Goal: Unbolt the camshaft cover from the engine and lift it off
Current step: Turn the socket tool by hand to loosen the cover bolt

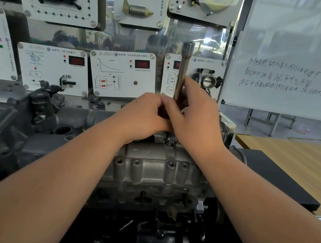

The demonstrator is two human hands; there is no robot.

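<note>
The grey cast camshaft cover (159, 170) sits on top of the engine (29, 141) in front of me, with several bolt holes along its near side. A long metal socket wrench shaft (183, 69) stands upright over the cover's far edge. My left hand (145, 114) grips the lower end of the shaft with curled fingers. Just right of it, my right hand (197, 115) wraps round the shaft, the fingers reaching up along it. The tool's tip and whatever bolt lies under it are hidden by both hands.
A board of white training panels (120, 73) with sensors and displays stands right behind the engine. A whiteboard (299, 60) with handwriting is at the right. A wooden tabletop (299, 154) and a black box (274, 177) lie to the right of the engine.
</note>
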